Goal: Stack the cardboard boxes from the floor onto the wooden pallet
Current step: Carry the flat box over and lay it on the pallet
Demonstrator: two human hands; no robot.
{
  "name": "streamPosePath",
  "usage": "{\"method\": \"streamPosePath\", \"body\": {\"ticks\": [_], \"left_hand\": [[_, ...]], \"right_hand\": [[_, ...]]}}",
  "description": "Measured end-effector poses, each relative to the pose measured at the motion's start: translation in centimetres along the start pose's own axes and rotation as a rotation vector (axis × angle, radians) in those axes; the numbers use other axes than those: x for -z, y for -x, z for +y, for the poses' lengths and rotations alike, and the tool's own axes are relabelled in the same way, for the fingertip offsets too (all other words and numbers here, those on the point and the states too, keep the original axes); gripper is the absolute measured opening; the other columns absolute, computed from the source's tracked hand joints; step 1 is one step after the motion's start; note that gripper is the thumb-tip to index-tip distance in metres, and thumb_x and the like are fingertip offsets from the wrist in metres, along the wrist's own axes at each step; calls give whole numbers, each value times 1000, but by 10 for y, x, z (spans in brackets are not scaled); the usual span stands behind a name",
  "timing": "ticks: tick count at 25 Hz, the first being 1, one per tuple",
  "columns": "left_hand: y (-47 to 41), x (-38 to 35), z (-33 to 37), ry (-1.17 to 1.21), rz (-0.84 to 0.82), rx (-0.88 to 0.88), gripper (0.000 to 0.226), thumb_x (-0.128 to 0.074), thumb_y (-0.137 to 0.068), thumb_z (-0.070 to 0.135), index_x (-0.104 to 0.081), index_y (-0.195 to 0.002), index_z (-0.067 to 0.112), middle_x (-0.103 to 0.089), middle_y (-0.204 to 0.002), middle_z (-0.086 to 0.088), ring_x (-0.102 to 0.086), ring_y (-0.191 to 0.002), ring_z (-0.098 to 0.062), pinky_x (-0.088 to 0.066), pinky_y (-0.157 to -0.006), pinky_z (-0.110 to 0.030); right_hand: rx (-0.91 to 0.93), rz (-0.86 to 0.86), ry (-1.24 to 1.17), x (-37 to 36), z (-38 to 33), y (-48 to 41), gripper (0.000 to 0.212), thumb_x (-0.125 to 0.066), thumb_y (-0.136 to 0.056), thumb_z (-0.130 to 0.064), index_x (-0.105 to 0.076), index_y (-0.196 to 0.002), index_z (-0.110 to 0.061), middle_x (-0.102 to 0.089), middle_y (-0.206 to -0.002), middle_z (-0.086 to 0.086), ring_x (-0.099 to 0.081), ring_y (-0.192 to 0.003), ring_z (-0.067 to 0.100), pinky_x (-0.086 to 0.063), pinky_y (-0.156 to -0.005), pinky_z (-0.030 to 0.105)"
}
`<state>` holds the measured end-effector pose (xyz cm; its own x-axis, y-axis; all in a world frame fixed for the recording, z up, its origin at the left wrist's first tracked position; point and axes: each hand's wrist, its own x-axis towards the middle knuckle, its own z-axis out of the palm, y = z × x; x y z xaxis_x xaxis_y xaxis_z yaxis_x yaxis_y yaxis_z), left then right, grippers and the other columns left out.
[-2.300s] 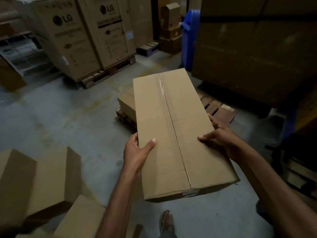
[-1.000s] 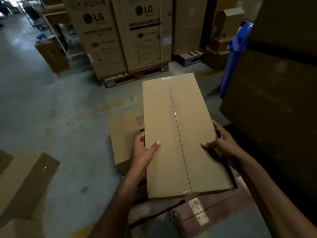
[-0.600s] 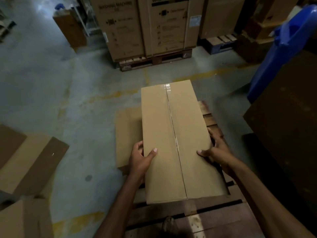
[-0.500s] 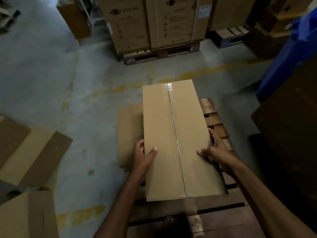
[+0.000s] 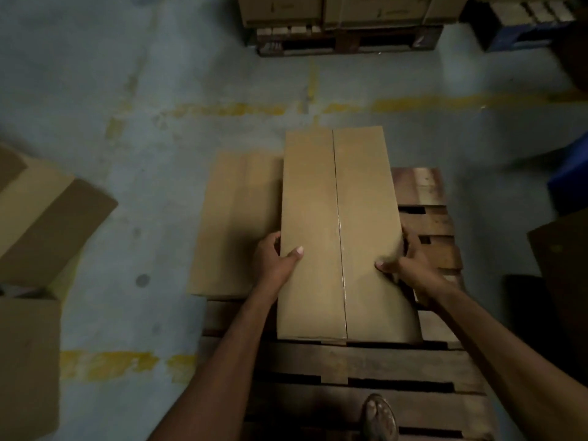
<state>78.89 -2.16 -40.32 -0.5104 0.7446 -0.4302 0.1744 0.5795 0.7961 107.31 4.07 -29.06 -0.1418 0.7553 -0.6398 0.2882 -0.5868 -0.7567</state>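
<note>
Box (image 5: 340, 233) lengthwise, pointing away.

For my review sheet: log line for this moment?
box: over pallet, beside second box | left hand: grips its side | right hand: grips other side

The left hand (image 5: 273, 259) and right hand (image 5: 410, 262) clamp the box (image 5: 337, 202), thumbs lying on top.

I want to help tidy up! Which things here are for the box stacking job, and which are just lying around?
For the job: held box, left hand, right hand, placed box, wooden pallet, floor boxes.
Just lying about: far loaded pallet, blue object, yellow floor lines.
</note>
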Motion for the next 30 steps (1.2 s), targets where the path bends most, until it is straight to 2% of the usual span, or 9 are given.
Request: {"method": "streamPosePath", "body": {"ticks": [4,6,9,12,17,20,24,27,30], "left_hand": [[-53,-34,-12,-29,27,-4,75,-83,-66,54,-65,-134,25,-69,-128,0,-68,-112,-18,-59,-96,-44],[-54,-40,11,-60,20,-22,66,-85,-81,30,-61,-140,16,-65,-133,1,-64,-118,-17,-54,-96,-25],[-76,-47,-2,-108,54,-43,53,-81,-87,13,-62,-136,6,-64,-120,2,-58,-107,-10,-39,-71,1],[-88,-54,-28,-197,103,-114,49,-86,-81,21,-70,-127,11,-73,-119,-1,-68,-104,-16,-45,-78,-17],[-101,-60,-52,-255,104,-158,46,-87,-79,21,-74,-122,13,-75,-111,-1,-67,-93,-12,-50,-76,-23],[-117,-63,-65,-356,95,-180,57,-81,-79,41,-70,-129,15,-72,-116,-14,-69,-102,-28,-56,-87,-36],[-135,-60,-79,-648,69,-162,60,-72,-90,43,-55,-145,25,-49,-143,-11,-42,-134,-37,-37,-109,-43],[-126,-43,-96,-707,40,-223,56,-69,-94,38,-52,-147,30,-38,-154,-6,-34,-141,-34,-32,-113,-45],[-102,-21,-129,-616,-24,-335,60,-63,-94,44,-55,-146,16,-46,-154,-11,-42,-141,-35,-33,-116,-39]], "right_hand": [[42,71,-16,-7,37,-81,94,-72,-83,6,-30,-155,-37,-51,-131,-7,-55,-115,18,-52,-91,42],[60,56,-18,-13,59,-118,94,-74,-83,4,-29,-154,-37,-50,-130,-8,-55,-116,18,-53,-85,37],[85,30,-16,-24,80,-153,94,-74,-82,2,-30,-155,-37,-51,-132,-8,-56,-114,15,-53,-78,32],[77,4,-30,-31,99,-177,94,-73,-82,5,-31,-156,-35,-53,-132,-7,-56,-115,16,-54,-81,32],[83,11,-26,-37,119,-203,95,-73,-81,5,-31,-156,-35,-54,-132,-6,-57,-115,14,-54,-79,30],[107,-5,-11,-41,128,-214,96,-73,-81,4,-31,-156,-38,-54,-134,-6,-56,-116,13,-55,-85,33],[140,-7,39,-50,142,-223,88,-73,-85,3,-34,-153,-38,-52,-134,-11,-55,-120,13,-56,-99,49],[164,158,239,-62,154,-216,89,-77,-87,-17,-26,-158,-36,-42,-154,-4,-46,-139,24,-46,-111,57],[236,203,561,-82,175,-177,102,-79,-86,-40,-12,-163,-34,-15,-169,1,-23,-153,30,-30,-121,56]]}}
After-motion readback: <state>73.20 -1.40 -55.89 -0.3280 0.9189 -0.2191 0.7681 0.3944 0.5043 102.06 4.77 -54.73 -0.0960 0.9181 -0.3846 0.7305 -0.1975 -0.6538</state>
